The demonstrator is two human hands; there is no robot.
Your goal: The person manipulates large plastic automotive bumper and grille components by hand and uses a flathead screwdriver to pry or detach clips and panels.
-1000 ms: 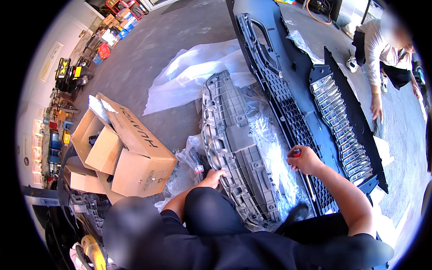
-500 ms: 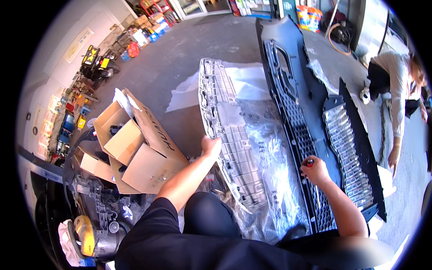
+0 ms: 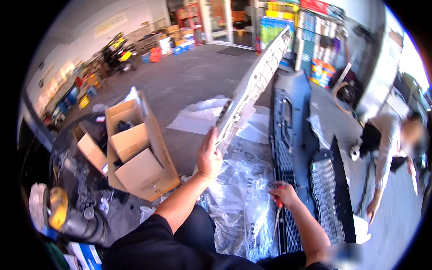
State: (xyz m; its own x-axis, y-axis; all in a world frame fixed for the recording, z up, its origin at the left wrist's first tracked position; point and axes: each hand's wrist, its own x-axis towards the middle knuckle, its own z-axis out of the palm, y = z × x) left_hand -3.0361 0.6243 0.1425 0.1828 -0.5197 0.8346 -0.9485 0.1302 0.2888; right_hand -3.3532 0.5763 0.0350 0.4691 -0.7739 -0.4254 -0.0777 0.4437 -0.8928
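My left hand (image 3: 210,155) is closed on the near end of a long, pale silver car grille panel (image 3: 252,92), raised and tilted edge-on with its far end pointing up and away. In my right hand (image 3: 288,196) is a screwdriver (image 3: 280,203) with a red handle, its thin shaft pointing down. That hand is over the left edge of a dark car bumper (image 3: 300,101) with a black honeycomb mesh. Clear bubble wrap (image 3: 227,189) lies beneath the panel. Right of the bumper rests another ribbed silver grille (image 3: 326,193).
Open cardboard boxes (image 3: 148,173) stand to the left, near a yellow and grey machine (image 3: 58,209). White sheeting (image 3: 198,114) lies on the floor ahead. At the right a co-worker (image 3: 387,135) bends down with one arm reaching toward the floor.
My left hand has lifted the grille panel off the wrap and turned it on edge. My right hand has shifted left, and the screwdriver's shaft now shows. The view has tilted up.
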